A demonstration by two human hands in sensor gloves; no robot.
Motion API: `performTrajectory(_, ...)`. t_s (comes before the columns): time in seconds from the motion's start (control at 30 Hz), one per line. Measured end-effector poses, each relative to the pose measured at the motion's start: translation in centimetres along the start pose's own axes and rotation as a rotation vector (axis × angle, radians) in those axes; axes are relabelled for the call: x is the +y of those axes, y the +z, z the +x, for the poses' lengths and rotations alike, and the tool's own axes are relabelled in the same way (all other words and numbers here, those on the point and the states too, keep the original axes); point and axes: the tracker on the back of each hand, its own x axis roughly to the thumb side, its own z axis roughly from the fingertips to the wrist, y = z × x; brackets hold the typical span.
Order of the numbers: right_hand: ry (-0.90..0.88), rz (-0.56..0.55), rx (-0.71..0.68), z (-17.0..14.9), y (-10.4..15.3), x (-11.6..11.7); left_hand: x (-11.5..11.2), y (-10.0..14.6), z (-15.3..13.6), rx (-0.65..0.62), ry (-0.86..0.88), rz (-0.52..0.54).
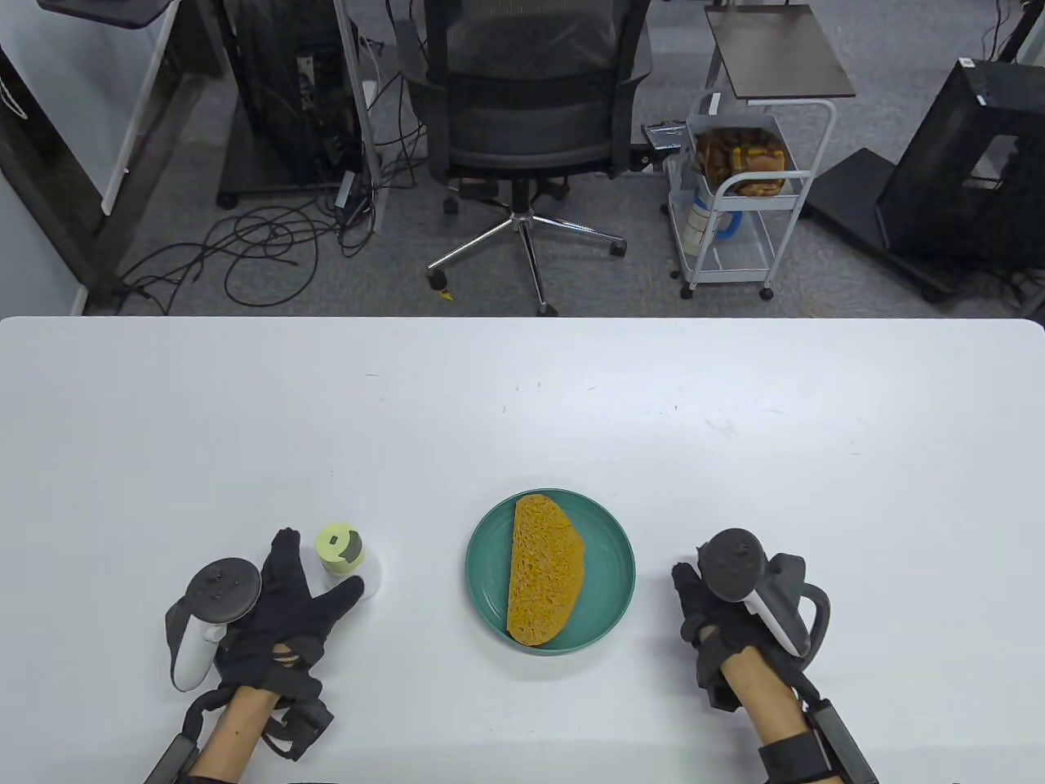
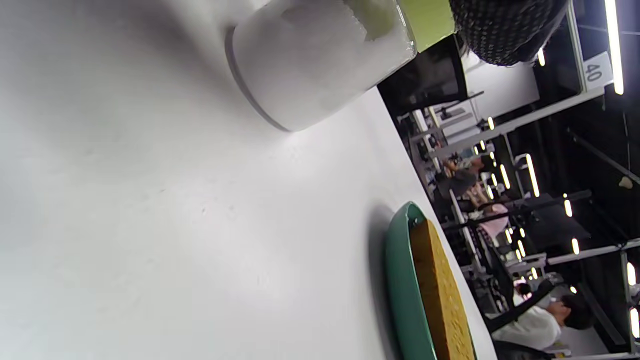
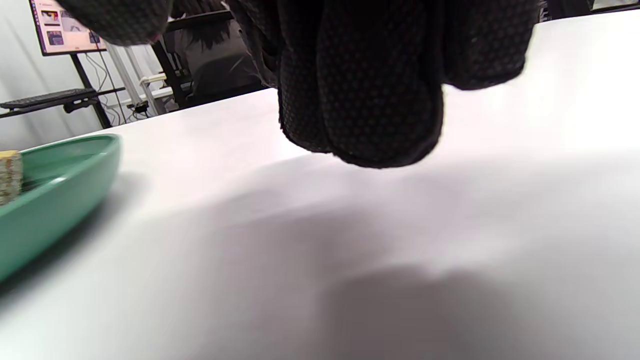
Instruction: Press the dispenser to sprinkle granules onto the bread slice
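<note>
The dispenser (image 1: 341, 549), a white jar of granules with a pale green lid, stands upright on the table left of the plate; it also shows in the left wrist view (image 2: 320, 55). My left hand (image 1: 310, 576) is spread around it, fingers on its left, thumb in front of its base. I cannot tell whether they touch. One fingertip (image 2: 500, 30) lies by the lid. The bread slice (image 1: 543, 576) lies on the green plate (image 1: 608, 563), also seen in the left wrist view (image 2: 400, 280). My right hand (image 1: 694, 600) rests right of the plate, its fingers (image 3: 370, 100) curled and holding nothing.
The white table (image 1: 522, 408) stretches wide behind the plate and both hands. Beyond its far edge stand an office chair (image 1: 522, 106) and a white cart (image 1: 739, 188). The plate rim (image 3: 55, 200) lies close to the left of my right hand.
</note>
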Motion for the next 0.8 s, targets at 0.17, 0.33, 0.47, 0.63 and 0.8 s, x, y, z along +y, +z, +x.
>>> performTrajectory(0.17,-0.037,0.019,-0.031,-1.1,0.0,0.9,-0.1,-1.0,0.1,-0.065,0.045,0.111)
performTrajectory(0.33,-0.068,0.015,-0.063,-0.4,0.0,0.5,-0.8,-1.7,0.6,-0.132,0.040,0.178)
performTrajectory(0.47,-0.096,0.011,-0.071,-0.5,0.0,0.3,-1.0,-2.0,1.2,-0.152,-0.004,0.242)
performTrajectory(0.63,-0.158,0.007,-0.056,-1.2,-0.1,-0.1,-1.2,-2.3,3.7,-0.322,0.028,0.349)
performTrajectory(0.8,-0.181,-0.001,-0.062,-1.5,0.0,-0.5,-2.5,-3.4,10.0,-0.421,-0.193,0.296)
